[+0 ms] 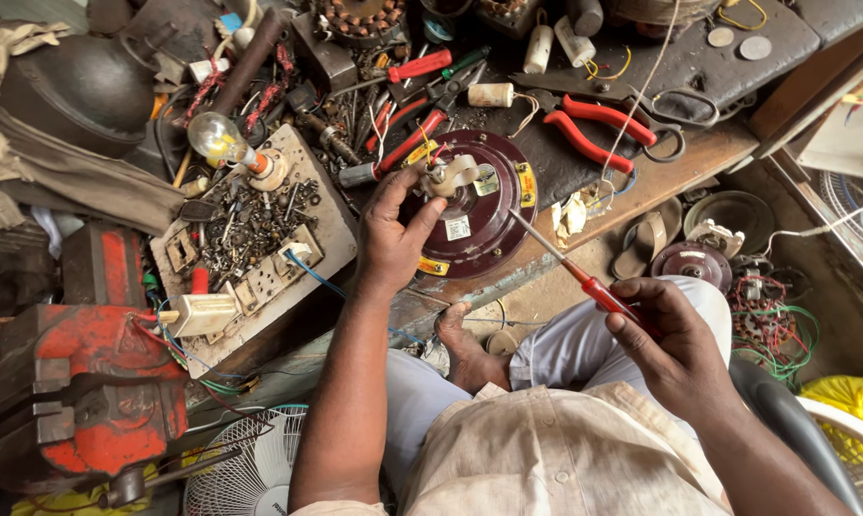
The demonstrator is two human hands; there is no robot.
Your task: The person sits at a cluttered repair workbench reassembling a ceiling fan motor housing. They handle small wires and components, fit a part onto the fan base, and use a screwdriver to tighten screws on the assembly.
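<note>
- Left hand [390, 234] reaches forward on an outstretched bare forearm, fingers [422, 218] spread and curled, palm down.
- Right hand [665, 339] is drawn nearer the body, fingers closed in a grip.

Beside the left hand [390, 232]: one maroon round motor housing [479, 203] and one light bulb [213, 137]. In the right hand [668, 336]: one red-handled screwdriver [584, 277]. Beyond it: one pair of red pliers [594, 129], two coins [738, 42].
</note>
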